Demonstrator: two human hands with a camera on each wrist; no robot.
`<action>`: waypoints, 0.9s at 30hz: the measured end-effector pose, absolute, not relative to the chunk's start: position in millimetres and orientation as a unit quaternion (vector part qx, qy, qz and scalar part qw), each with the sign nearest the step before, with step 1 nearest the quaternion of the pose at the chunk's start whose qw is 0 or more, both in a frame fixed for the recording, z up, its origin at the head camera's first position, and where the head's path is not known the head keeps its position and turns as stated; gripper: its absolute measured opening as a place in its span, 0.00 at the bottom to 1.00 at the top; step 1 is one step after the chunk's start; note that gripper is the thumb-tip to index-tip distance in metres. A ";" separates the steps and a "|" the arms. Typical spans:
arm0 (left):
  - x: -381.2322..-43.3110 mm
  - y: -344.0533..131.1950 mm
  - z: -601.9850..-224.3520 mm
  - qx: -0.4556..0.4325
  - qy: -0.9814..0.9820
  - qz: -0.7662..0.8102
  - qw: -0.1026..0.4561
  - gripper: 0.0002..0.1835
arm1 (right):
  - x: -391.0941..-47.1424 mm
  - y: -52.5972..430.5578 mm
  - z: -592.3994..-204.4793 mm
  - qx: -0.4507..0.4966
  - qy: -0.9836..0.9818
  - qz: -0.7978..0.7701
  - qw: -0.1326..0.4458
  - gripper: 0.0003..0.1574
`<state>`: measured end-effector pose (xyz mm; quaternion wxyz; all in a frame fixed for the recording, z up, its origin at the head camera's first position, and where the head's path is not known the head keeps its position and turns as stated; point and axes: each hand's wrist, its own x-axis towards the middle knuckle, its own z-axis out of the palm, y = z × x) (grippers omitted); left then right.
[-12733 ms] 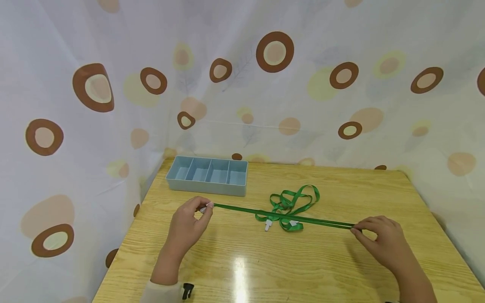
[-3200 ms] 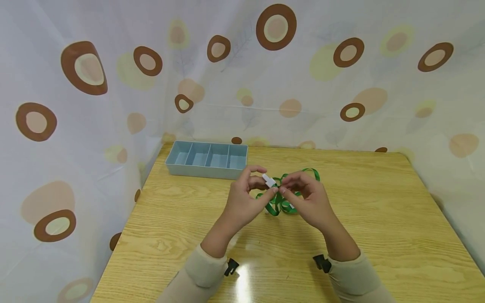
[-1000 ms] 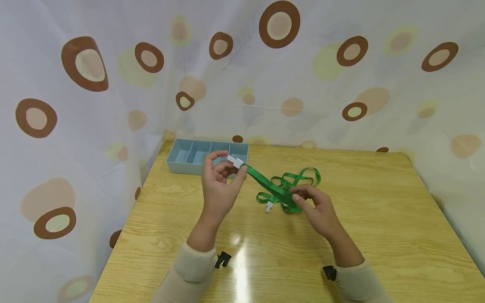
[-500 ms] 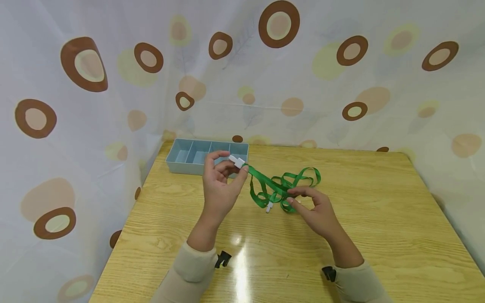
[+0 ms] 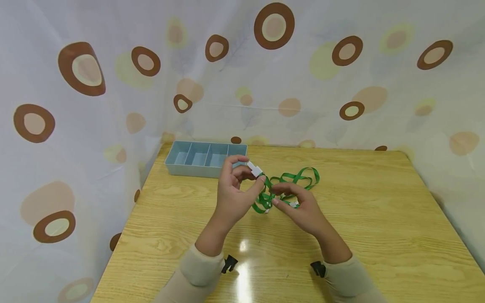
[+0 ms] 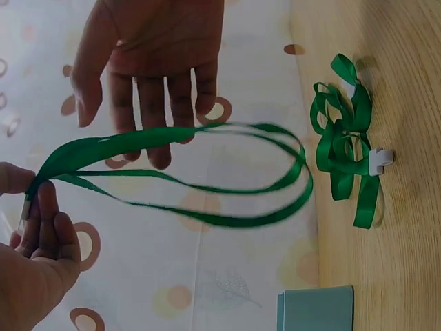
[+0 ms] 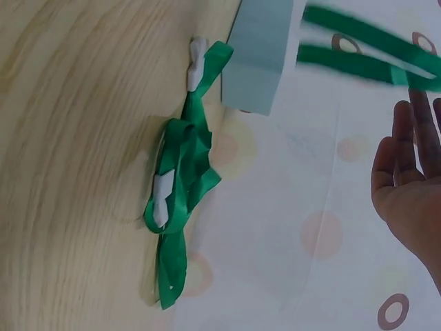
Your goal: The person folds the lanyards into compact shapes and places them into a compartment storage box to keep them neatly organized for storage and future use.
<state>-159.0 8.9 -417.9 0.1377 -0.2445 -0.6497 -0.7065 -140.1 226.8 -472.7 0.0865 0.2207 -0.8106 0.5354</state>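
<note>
Sleeves (image 5: 201, 267): beige, near side, one left and one right.
Left hand (image 5: 235, 193): raised, left of the right hand; thumb and fingers pinching the held ribbon beside its white clip (image 5: 255, 169).
Right hand (image 5: 299, 206): fingers extended at the held ribbon, without a grip; contact unclear.
Held ribbon (image 6: 103, 148): green, looped, between both hands, above the table (image 5: 379, 219).
Ribbon pile (image 7: 182, 186): green, on the table, beyond the hands, white clips attached.
Box (image 5: 197, 170): blue-grey, four compartments, far left.
Curtain (image 5: 227, 88): patterned, farthest.
</note>
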 end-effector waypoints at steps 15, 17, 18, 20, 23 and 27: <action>-158.4 7.9 -419.3 -0.256 -0.647 -0.707 0.122 0.28 | -143.1 232.4 -469.2 0.232 -0.743 0.608 0.157 0.10; -159.4 6.6 -418.7 -0.249 -0.649 -0.707 0.127 0.27 | -142.8 239.1 -468.7 0.215 -0.736 0.625 0.151 0.10; -160.0 5.9 -418.6 -0.246 -0.651 -0.707 0.130 0.27 | -142.4 242.6 -468.2 0.205 -0.730 0.634 0.149 0.11; -160.8 4.4 -418.3 -0.237 -0.654 -0.705 0.135 0.27 | -141.7 249.2 -467.2 0.178 -0.716 0.657 0.152 0.14; -161.9 2.8 -417.8 -0.232 -0.656 -0.704 0.142 0.27 | -140.8 256.5 -466.1 0.147 -0.684 0.693 0.173 0.25; -161.3 3.6 -417.9 -0.239 -0.654 -0.704 0.141 0.25 | -140.1 256.7 -469.4 0.180 -0.660 0.706 0.186 0.36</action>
